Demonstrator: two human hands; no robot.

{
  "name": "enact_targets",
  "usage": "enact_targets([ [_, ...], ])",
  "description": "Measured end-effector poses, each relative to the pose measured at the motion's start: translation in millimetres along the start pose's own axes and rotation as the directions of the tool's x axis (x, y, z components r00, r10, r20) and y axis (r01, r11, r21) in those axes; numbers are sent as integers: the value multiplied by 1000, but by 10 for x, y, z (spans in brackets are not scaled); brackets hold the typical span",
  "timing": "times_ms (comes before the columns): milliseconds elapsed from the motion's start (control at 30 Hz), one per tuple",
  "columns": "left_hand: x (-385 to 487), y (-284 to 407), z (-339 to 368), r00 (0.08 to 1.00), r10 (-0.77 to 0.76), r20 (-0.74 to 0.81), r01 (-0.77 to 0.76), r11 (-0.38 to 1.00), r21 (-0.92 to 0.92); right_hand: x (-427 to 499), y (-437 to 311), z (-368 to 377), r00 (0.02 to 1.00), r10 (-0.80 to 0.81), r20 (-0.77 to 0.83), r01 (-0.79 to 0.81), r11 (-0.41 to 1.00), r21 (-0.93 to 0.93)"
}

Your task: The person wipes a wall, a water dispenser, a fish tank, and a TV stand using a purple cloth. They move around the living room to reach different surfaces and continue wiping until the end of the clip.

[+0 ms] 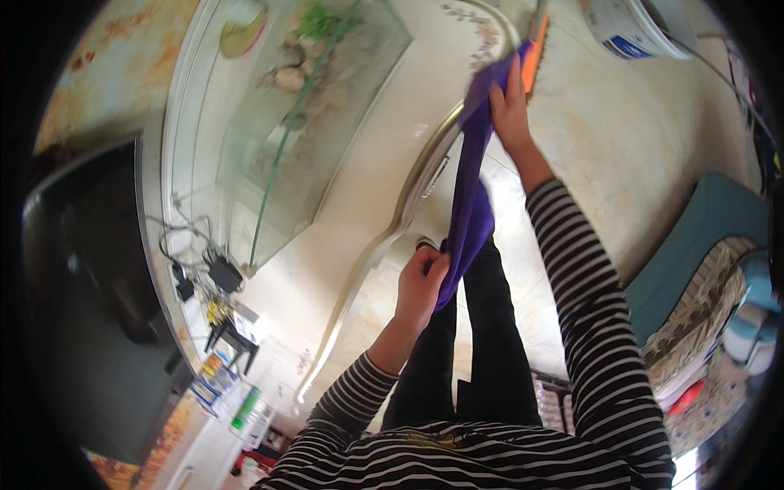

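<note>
A purple cloth [468, 165] is stretched lengthwise between my two hands, in front of my legs. My left hand [421, 283] pinches its lower edge near my knees. Farther out, my right hand [511, 107] grips the upper end beside the curved rim of a white cabinet [373, 177]. A fold of the cloth hangs below, between the hands. Just beyond my right fingers is an orange tool head [536, 58], perhaps a broom, partly hidden by the cloth.
A glass tank [294, 141] with stones and a green plant stands on the cabinet. Left are a dark television screen [98, 294], tangled cables, and a black router [233, 343]. A white bucket [637, 27] sits on the tiled floor, upper right. Blue seating [667, 251] is at right.
</note>
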State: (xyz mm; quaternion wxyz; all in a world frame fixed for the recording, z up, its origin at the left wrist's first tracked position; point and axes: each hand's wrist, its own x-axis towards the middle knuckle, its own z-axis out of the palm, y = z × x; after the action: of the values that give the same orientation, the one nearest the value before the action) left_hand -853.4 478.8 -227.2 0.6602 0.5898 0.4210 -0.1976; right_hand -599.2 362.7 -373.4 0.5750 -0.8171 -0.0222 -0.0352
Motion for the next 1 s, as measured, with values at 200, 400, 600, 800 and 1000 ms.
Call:
enact_targets([
  [200, -527, -1015, -757, 975, -98, -200, 145, 960, 239, -1318, -395, 553, 970, 91, 225, -83, 995, -47],
  [400, -975, -1843, -1391, 902, -153, -403, 248, 949, 194, -2265, -768, 772, 898, 104, 427, -87, 994, -61],
  [600, -1359, -2424, -1821, 780, -321, -537, 333, 940, -78, -3036, -942, 1107, 841, 217, 495, -107, 965, -241],
  [800, -1815, -3212, -2037, 686, -412, -600, 237, 906, -352, -3777, -1304, 1389, 695, 316, 646, -150, 942, -299],
  [1000, -2236, -3939, -1998, 561, -480, -674, 290, 877, -383, -4456, -1639, 1632, 567, 447, 692, -143, 881, -452],
])
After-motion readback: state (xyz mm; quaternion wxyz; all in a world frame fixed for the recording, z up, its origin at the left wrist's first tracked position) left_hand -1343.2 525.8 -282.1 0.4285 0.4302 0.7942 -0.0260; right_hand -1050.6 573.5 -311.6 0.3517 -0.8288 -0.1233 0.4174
